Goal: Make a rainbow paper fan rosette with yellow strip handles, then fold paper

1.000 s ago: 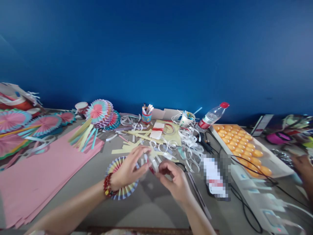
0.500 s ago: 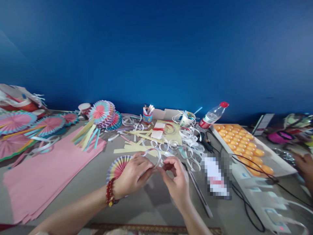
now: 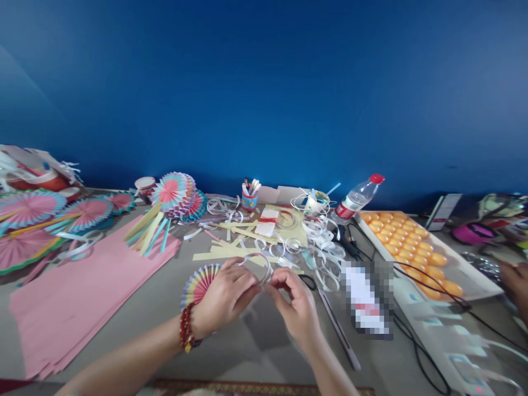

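Note:
My left hand (image 3: 225, 297), with a red bead bracelet at the wrist, and my right hand (image 3: 295, 305) meet over the grey table, both pinching a thin white paper-strip ring (image 3: 259, 263) held just above the tabletop. A folded rainbow paper fan (image 3: 198, 283) lies flat under my left hand, partly hidden by it. Yellow paper strips (image 3: 231, 248) and several loose white rings (image 3: 322, 247) lie just beyond my fingers.
A pink paper stack (image 3: 82, 286) lies at left with finished fan rosettes (image 3: 175, 192) behind it. A pen cup (image 3: 248, 198), a plastic bottle (image 3: 357, 197), a tray of orange balls (image 3: 408, 242), cables and a metal ruler (image 3: 338, 330) sit to the right. Another person's hand (image 3: 517, 280) shows at the right edge.
The white strip between my hands has been opened into a round ring and raised slightly. My hands have shifted a little to the right; the view has drifted.

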Demonstrator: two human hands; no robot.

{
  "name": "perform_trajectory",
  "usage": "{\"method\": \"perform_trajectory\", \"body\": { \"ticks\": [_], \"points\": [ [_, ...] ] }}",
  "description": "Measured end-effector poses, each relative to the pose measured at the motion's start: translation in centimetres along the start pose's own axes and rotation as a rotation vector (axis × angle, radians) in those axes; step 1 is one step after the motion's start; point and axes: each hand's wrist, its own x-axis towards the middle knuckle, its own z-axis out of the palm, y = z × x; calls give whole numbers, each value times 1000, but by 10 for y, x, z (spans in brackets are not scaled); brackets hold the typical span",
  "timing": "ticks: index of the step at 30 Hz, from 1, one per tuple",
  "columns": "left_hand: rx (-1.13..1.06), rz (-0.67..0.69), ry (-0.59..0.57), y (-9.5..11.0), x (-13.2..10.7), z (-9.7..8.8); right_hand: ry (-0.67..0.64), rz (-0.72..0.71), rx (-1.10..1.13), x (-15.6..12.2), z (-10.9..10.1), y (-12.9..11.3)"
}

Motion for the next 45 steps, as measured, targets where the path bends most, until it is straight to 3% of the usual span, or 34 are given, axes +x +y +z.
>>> {"method": "perform_trajectory", "body": {
  "ticks": [3, 12, 22, 45],
  "points": [
    [-12, -13, 3, -1, 1, -2, 43, 2, 12, -2, -3, 1],
    [-78, -1, -59, -5, 3, -6, -22, -80, -17, 12, -10, -2],
    [-192, -67, -93, -15, 7, -15, 35, -42, 18, 2, -21, -5],
    [-250, -129, 135, -15, 13, -10, 107, -123, 29, -12, -14, -3]
  ]
}}
